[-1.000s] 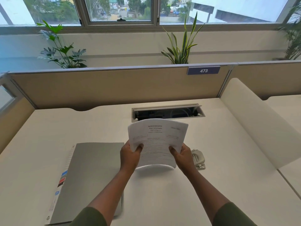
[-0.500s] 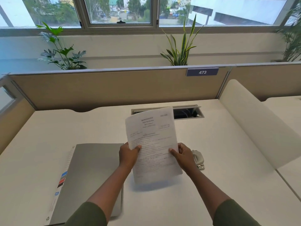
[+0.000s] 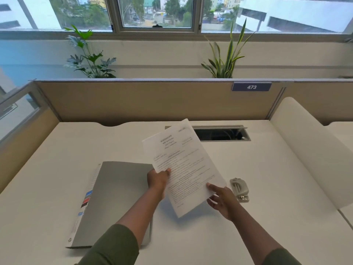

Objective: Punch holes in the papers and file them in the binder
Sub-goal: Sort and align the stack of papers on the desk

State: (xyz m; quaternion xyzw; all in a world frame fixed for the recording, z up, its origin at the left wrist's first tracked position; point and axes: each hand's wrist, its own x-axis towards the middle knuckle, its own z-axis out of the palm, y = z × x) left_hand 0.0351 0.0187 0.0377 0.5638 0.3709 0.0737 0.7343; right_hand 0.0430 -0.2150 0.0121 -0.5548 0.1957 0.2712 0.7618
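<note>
Two hands hold one sheaf of papers [image 3: 184,165] tilted above the worktop [image 3: 267,188]. Left hand [image 3: 157,180] pinches its left edge, thumb on top. Right hand [image 3: 222,199] supports the lower right corner, thumb on top, fingers loosely spread beneath. Binder [image 3: 118,197], grey, closed, lies flat at left, its right edge under the left forearm. Hole punch [image 3: 239,189] sits just right of the papers, apart from the right hand. Bare worktop surrounds the punch up to the divider [image 3: 305,150].
</note>
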